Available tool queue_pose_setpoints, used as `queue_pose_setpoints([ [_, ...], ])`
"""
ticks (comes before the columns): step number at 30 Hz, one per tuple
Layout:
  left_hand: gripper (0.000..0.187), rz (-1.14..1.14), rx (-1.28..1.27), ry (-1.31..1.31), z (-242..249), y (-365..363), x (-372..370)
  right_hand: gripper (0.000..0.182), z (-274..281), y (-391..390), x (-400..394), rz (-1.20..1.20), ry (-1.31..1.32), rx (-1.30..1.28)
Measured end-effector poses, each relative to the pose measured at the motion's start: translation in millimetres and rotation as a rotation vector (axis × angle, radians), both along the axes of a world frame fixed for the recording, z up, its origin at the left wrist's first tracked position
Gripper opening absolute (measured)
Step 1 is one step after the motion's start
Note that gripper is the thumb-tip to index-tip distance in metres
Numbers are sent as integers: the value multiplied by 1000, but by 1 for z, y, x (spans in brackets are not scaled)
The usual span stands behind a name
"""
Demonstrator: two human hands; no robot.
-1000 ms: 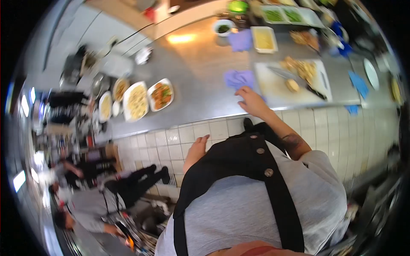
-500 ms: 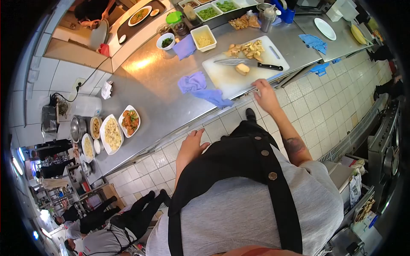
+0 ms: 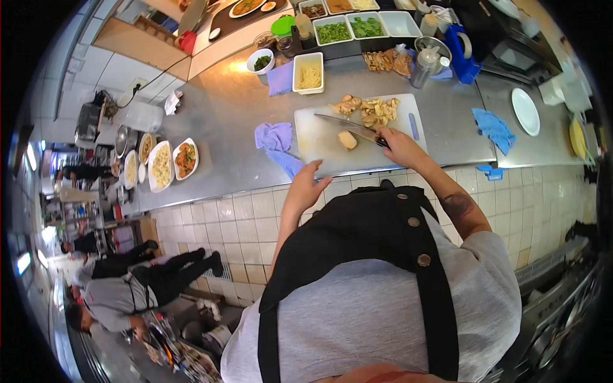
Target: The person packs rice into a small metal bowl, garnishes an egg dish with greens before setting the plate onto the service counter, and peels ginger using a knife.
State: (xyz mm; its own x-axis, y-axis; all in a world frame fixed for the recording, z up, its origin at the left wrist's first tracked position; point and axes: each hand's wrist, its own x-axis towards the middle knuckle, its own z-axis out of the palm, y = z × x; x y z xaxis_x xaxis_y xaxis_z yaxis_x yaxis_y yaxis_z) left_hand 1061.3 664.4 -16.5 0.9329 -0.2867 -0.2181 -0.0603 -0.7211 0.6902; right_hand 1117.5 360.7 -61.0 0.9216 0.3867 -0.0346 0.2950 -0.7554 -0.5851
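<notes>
The right hand [image 3: 401, 147] now grips the knife [image 3: 354, 129]; the left hand [image 3: 310, 185] has risen to the cutting board [image 3: 319, 143].

The right hand [image 3: 401, 147] covered the knife [image 3: 348, 127] handle; its grip stayed unseen. Dishes at the top edge were cut off; their contents too small to tell.

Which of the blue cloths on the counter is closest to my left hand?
The crumpled blue cloth just left of the cutting board, right beside your left hand. The others lie farther off: one under the small bowl of greens, one near the white plate.
</notes>
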Motion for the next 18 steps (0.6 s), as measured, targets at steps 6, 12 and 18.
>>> queue_pose_setpoints([
  [6,65,423,-13,-151,-46,-88,36,40,15,-31,9,82,181,230],
  [12,57,629,87,-307,-67,-132,61,24,40,-54,20,7,474,453],
  [18,46,919,-962,159,-66,-120,61,22,65,-56,29,67,489,736],
])
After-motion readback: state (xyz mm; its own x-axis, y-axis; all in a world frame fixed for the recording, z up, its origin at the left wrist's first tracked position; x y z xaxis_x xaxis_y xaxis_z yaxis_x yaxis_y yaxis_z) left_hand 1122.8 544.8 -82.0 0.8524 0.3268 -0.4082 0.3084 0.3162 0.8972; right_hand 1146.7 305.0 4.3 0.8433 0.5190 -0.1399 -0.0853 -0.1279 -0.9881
